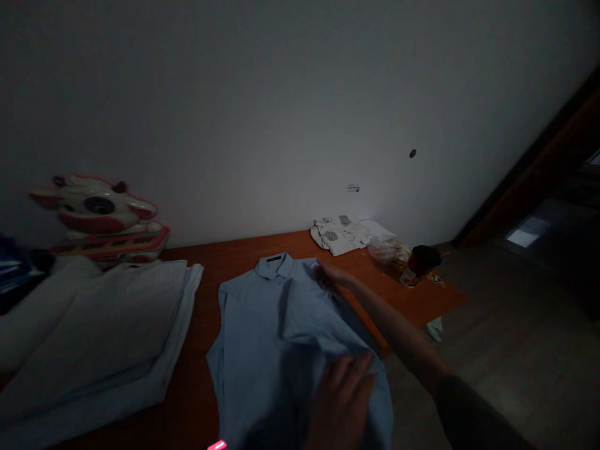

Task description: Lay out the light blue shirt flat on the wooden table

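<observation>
A light blue collared shirt (253,325) lies spread on the wooden table in front of me, its collar towards the wall. My right hand (330,275) reaches in from the right and has its fingers curled on the cloth at the shirt's right shoulder. Lower down, my left hand (342,400) is over the right side of the shirt, fingers bent against the fabric and blurred by motion. Between the two hands the cloth is raised in loose folds, with a dark shadow under them.
Folded pale cloths (117,312) are stacked at left, before a cow-shaped toy keyboard (103,219). A printed white cloth (342,234), plastic bag (387,250) and dark-lidded jar (417,265) stand at the back right of the table (201,331). A wall (281,125) rises behind.
</observation>
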Motion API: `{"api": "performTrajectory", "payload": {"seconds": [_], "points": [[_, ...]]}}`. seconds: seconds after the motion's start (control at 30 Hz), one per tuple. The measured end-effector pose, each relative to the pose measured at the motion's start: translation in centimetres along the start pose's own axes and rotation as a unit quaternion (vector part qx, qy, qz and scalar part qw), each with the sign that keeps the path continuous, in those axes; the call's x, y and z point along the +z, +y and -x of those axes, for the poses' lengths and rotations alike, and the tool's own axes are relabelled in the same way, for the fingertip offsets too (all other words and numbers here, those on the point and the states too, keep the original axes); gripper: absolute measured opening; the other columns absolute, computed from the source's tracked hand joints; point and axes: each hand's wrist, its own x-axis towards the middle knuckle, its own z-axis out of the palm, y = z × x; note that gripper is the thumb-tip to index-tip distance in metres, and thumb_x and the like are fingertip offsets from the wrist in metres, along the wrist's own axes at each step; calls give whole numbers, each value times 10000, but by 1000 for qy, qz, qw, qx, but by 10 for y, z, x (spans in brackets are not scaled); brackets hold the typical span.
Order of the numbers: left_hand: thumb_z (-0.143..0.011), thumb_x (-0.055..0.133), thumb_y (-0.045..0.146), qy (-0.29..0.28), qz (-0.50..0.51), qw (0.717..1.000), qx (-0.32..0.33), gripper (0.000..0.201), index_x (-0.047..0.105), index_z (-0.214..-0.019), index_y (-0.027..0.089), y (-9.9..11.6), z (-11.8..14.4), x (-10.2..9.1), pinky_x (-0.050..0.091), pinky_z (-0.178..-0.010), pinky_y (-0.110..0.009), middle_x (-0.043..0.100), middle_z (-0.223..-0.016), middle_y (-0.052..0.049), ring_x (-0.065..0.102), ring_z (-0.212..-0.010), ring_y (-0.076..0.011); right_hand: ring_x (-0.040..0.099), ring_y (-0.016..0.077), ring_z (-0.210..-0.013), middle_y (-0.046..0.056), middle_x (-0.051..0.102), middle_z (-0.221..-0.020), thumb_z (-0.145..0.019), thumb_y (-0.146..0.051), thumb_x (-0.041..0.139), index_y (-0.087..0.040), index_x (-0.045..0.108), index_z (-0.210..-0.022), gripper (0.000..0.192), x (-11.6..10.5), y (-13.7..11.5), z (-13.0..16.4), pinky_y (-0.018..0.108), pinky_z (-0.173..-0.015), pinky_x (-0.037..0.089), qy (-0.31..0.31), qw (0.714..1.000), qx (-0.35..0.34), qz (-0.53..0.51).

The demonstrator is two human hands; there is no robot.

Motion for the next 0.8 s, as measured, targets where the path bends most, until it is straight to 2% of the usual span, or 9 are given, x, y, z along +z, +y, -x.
{"api": "performTrajectory", "payload": {"seconds": [0.07,0.13,0.27,0.33,0.47,0.57,0.67,0.73,0.8], "points": [[-1062,648,267,-21,27,999,25,157,799,-1104,276,43,7,62,570,-774,-338,803,-1298,49,704,-929,-177,660,142,-812,34,688,-973,-1070,-525,674,-131,691,-1099,395,-4,9,-8,300,-753,594,-10,1000,25,6],[-1031,699,308,-37,38,998,25,123,798,-997,244,72,20,110,535,-751,-362,823,-1191,7,700,-903,-204,622,121,-737,12,661,-894,-1064,-496,688,-133,680,-1040,364,-9,23,-18,274,-703,568,-16,998,53,17],[-985,736,302,-48,64,996,24,162,758,-857,205,104,53,158,495,-757,-381,794,-957,-49,672,-860,-219,584,134,-719,-3,626,-793,-982,-313,708,-157,638,-901,189,-12,59,-38,271,-712,524,4,995,95,39],[-984,726,309,-73,68,995,22,166,765,-868,197,113,68,166,510,-785,-400,784,-962,-70,671,-874,-231,623,170,-831,25,678,-876,-945,-274,659,-173,650,-949,101,-10,74,-44,294,-797,535,35,993,97,49],[-1001,701,295,-125,61,990,-17,146,808,-978,198,116,93,172,577,-861,-456,807,-1107,-81,714,-955,-260,652,221,-1035,80,726,-1170,-1025,-431,522,-199,643,-1256,349,-3,92,-45,363,-969,543,80,991,76,72],[-1013,711,335,-159,72,984,-40,198,822,-1147,242,107,106,171,619,-958,-524,763,-1386,-82,733,-1151,-308,654,230,-944,85,728,-1112,-1029,-433,495,-197,565,-1457,494,0,97,-40,402,-965,556,75,991,43,105],[-1001,753,412,-186,134,972,-46,158,844,-1102,333,98,116,164,586,-1104,-600,667,-1564,-26,677,-1351,-344,646,242,-923,98,724,-1079,-959,-279,543,-166,507,-1548,601,4,102,-32,432,-1010,550,78,985,-8,156],[-984,782,373,-150,190,966,-96,104,846,-1050,324,94,128,153,590,-1120,-558,727,-1481,-19,695,-1329,-316,648,264,-1066,149,707,-1212,-938,-182,490,-137,588,-1463,536,5,105,-25,446,-1093,517,95,976,-35,192],[-1014,719,316,-64,247,954,-159,160,826,-1129,288,88,151,134,633,-1032,-465,795,-1319,-63,737,-1221,-269,628,279,-1189,188,665,-1336,-922,-112,450,-115,651,-1381,502,4,106,-17,444,-1133,497,109,966,-47,228]]}}
